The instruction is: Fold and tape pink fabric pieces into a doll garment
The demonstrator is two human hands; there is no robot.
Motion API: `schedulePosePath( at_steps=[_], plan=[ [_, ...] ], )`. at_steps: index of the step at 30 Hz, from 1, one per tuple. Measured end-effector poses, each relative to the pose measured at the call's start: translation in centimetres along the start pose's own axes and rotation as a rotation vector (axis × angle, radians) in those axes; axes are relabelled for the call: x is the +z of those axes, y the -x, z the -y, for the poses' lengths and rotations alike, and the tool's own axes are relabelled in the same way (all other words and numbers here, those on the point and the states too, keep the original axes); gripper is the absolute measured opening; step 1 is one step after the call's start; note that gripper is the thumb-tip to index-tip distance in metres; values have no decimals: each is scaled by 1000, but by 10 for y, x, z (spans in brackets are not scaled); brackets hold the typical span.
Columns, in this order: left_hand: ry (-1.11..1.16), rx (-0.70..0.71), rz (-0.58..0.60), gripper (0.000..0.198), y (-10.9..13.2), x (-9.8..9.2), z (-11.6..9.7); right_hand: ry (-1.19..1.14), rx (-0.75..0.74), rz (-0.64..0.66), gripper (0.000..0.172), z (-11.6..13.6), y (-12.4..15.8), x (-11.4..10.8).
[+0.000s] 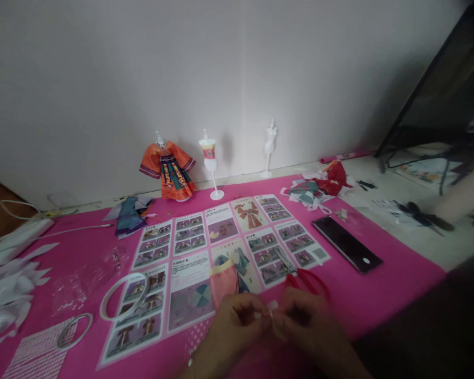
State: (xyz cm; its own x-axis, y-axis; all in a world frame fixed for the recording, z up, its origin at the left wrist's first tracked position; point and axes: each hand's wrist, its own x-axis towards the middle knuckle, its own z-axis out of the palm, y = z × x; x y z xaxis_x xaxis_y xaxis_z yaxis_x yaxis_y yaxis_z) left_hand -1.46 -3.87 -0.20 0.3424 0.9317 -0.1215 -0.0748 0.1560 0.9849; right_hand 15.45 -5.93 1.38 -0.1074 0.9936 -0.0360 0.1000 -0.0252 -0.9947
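My left hand (239,323) and my right hand (306,318) meet at the front of the pink mat, fingertips pinched together. Between them is a small whitish piece (273,305), too blurred to name. Just beyond my left hand lies a piece of pink cloth (223,281) with a yellow edge, on the printed instruction sheet (189,266). Red-handled scissors (308,281) rest beside my right hand, their blades pointing away over the sheet. My fingers hide most of what they grip.
Behind the sheet stand a dressed doll form (168,168), a form with a pink band (210,152) and a bare form (270,145). A phone (346,245) lies right, near fabric scraps (319,184). Tape rolls (124,297) and white paper scraps (8,300) lie left.
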Motion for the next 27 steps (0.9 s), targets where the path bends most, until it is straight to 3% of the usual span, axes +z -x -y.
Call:
schedulePosePath(
  at_steps=[10, 27],
  plan=[
    [-6, -6, 5, 16, 2, -1, -1, -47, -3, -4, 14, -4, 0, 0],
    [0, -14, 44, 19, 2, -2, -6, -47, 24, 33, 18, -3, 1, -1]
  ],
)
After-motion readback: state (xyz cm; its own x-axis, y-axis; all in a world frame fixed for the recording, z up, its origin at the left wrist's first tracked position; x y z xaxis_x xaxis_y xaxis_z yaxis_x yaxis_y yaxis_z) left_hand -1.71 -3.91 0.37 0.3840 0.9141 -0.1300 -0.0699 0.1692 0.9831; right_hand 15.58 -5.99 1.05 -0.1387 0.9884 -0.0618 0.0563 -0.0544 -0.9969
